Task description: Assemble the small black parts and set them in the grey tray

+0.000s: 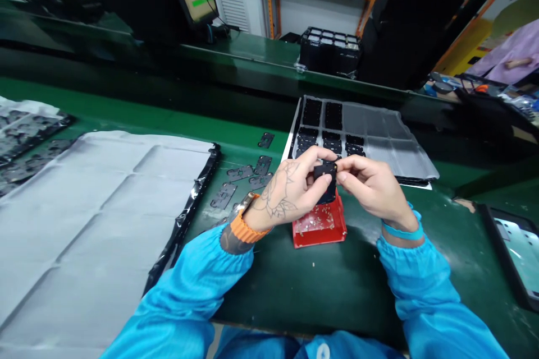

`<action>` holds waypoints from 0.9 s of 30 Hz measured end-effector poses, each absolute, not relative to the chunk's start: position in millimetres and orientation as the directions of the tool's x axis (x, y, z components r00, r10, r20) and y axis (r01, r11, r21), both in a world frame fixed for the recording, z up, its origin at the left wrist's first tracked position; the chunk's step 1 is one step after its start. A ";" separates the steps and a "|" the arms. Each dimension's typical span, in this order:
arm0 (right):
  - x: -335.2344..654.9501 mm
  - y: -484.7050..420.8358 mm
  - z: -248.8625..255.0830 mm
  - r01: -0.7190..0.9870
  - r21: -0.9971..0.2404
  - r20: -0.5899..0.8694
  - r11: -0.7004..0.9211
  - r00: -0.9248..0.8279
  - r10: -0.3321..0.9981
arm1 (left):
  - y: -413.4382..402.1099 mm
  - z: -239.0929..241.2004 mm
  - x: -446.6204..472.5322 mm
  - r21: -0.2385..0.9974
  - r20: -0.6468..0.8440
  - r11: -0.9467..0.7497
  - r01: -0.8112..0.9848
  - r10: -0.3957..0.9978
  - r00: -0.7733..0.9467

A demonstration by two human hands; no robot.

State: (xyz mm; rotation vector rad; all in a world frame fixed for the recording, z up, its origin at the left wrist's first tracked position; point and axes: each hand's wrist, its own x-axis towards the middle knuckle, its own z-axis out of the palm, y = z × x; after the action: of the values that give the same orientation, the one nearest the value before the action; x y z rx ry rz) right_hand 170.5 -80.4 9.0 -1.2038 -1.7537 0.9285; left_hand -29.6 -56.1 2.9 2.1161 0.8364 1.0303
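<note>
My left hand and my right hand meet over a small red box on the green table. Both pinch a small black square part between fingertips, held just above the box. The left wrist wears an orange band, the right a blue one. The red box holds tiny pale pieces. Behind the hands lies a grey tray with several black parts in its left pockets.
Several flat grey metal plates lie loose on the table to the left of my hands. A large grey sheet over black trays covers the left side. A black crate stands at the back. A dark tray sits at right; another person's sleeve shows far right.
</note>
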 end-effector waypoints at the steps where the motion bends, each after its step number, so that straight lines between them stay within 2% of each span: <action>1: 170.7 -80.9 9.4 0.355 -0.893 0.200 0.277 -0.238 0.951 | -56.4 2.6 -29.5 0.756 0.432 -0.601 0.260 0.756 0.492; 5: 173.8 -79.0 10.6 0.355 -0.895 0.167 0.268 -0.290 0.942 | -58.9 -1.7 -25.3 0.745 0.447 -0.613 0.262 0.751 0.486; 11: 196.9 -74.1 13.4 0.501 -0.841 -0.005 0.205 -0.387 0.922 | -67.8 -16.5 -6.7 0.720 0.463 -0.637 0.275 0.737 0.493; 13: 201.3 -75.6 16.1 0.554 -0.807 -0.022 0.205 -0.375 0.927 | -70.1 -18.6 -3.0 0.717 0.455 -0.636 0.286 0.738 0.499; 20: 189.6 -81.1 20.0 0.611 -0.756 0.055 0.236 -0.300 0.952 | -71.6 -16.1 -6.3 0.698 0.462 -0.638 0.325 0.748 0.476; 27: 170.5 -83.4 10.4 0.693 -0.674 0.183 0.256 -0.179 0.967 | -79.0 -20.7 -3.8 0.566 0.534 -0.692 0.448 0.722 0.440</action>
State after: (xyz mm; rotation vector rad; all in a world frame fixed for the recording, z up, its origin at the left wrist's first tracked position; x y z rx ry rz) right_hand 170.5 -83.4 10.4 -1.5020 -1.9460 0.6043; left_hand -3.8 -79.0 -20.7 2.3556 0.9984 1.1205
